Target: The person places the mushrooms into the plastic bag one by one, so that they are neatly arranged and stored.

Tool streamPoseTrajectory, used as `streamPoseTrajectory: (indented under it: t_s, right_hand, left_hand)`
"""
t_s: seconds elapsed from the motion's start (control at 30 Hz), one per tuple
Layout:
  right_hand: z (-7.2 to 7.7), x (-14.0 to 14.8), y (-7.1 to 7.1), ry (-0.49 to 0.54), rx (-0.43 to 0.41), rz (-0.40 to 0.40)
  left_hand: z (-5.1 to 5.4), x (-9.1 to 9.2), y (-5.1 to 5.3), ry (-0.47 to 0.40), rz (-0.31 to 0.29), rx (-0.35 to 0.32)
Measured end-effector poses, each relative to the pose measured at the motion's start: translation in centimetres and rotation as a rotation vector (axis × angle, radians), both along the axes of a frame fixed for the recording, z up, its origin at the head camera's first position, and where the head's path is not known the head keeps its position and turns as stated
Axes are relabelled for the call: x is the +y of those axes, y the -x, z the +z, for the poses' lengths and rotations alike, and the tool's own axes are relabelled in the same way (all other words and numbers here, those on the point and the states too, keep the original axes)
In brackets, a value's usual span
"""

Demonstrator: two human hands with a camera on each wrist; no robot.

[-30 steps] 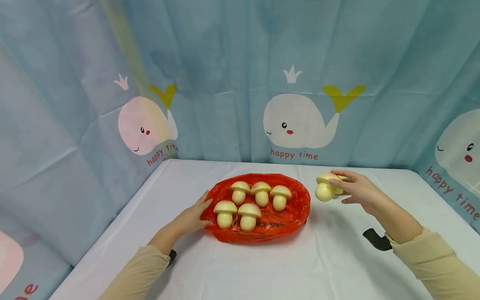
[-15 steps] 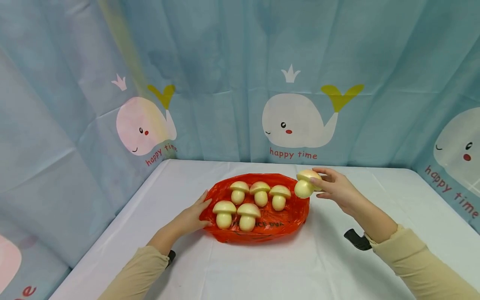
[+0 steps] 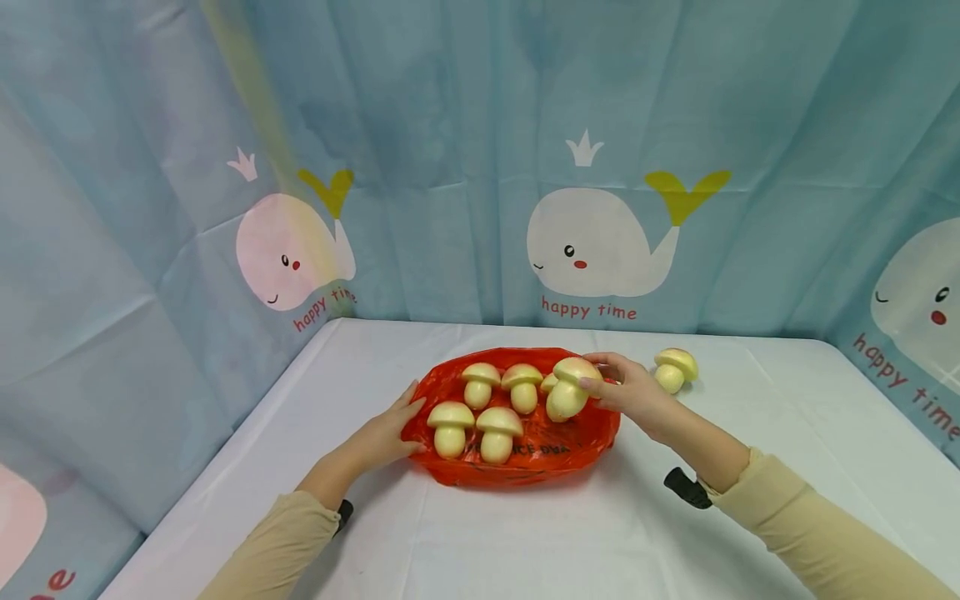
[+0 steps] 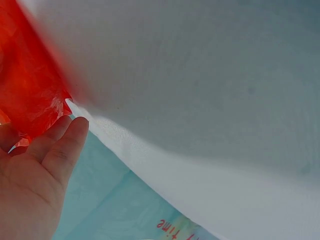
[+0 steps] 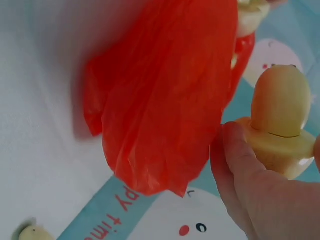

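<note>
An oval, open-topped red plastic bag (image 3: 525,473) with dark lettering lies on the table. Several pale yellow toy mushrooms (image 3: 450,440) stand inside it. My left hand (image 3: 384,435) rests against its left side; in the left wrist view the fingers (image 4: 65,150) of that hand look fairly straight against the red plastic. Over the right part of the bag, my right hand (image 3: 637,398) pinches a mushroom (image 3: 567,402) by its cap. This held mushroom partly hides another one behind it. In the right wrist view its stem (image 5: 281,102) shows clearly.
One more mushroom (image 3: 674,372) lies on the white-covered table (image 3: 525,542), right of the bag. Behind the table hangs a blue curtain (image 3: 450,250) printed with whales. A black strap piece (image 3: 686,488) juts from the right wrist.
My right hand has moved left with its mushroom, from beside the bag to over its right part. The mushroom on the table has come into full view. The left hand has stayed put.
</note>
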State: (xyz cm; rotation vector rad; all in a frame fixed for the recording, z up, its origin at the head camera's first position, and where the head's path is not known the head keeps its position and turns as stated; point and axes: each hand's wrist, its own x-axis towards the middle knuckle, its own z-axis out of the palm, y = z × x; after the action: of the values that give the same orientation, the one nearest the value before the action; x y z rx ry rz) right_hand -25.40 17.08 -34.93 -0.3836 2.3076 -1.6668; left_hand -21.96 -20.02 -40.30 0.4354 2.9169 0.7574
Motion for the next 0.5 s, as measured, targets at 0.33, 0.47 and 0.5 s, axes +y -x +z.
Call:
streamPoseTrajectory:
  t_s: [0.33, 0.47, 0.5]
  right_hand:
    - [-0.6, -0.7, -0.2, -0.066, 0.016, 0.0]
    - [-1.0, -1.0, -0.3, -0.079, 0.021, 0.005]
    - [-1.1, -1.1, -0.2, -0.086, 0.024, 0.005]
  left_hand:
    - [0.1, -0.1, 0.1, -0.004, -0.003, -0.007]
    - [0.0, -0.1, 0.0, -0.002, 0.0, -0.012]
    - [0.0, -0.1, 0.0, -0.001, 0.0, -0.014]
